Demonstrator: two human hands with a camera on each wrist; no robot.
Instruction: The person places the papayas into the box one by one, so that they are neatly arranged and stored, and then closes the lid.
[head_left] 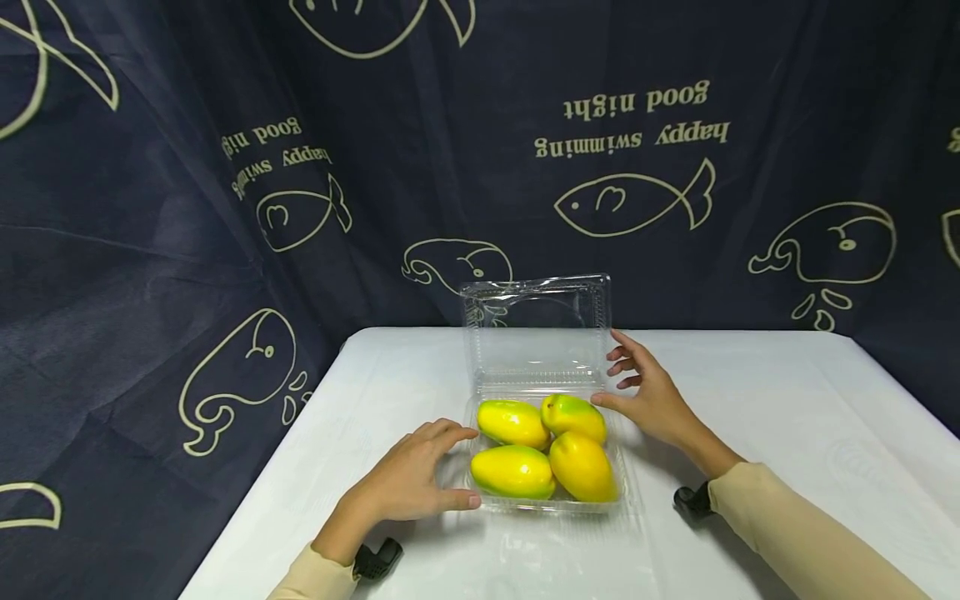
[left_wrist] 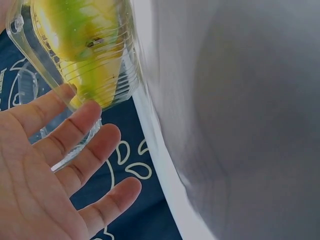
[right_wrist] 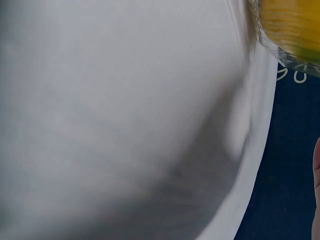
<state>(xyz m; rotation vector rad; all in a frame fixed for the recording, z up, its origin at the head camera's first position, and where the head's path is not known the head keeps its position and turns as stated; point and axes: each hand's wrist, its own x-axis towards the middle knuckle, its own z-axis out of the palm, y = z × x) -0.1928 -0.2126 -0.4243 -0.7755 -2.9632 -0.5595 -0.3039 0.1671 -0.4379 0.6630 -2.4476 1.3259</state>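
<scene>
Several yellow-green mangoes (head_left: 513, 472) lie in two rows in a clear plastic clamshell box (head_left: 551, 505). Its hinged lid (head_left: 536, 346) stands raised at the back. At the box's left side is my left hand (head_left: 412, 475), fingertips and thumb right at the wall. In the left wrist view the fingers (left_wrist: 82, 165) of that hand are spread and nearly straight, beside the ribbed wall. My right hand (head_left: 648, 400) is at the back right corner, index fingertip by the lid's lower right edge and thumb close to the rear right mango (head_left: 576, 418).
The box rests on a white-covered table (head_left: 750, 392). Behind and to the left hangs a dark blue curtain (head_left: 420, 167) with fish and whale drawings. Black wrist devices (head_left: 377, 558) sit on both wrists.
</scene>
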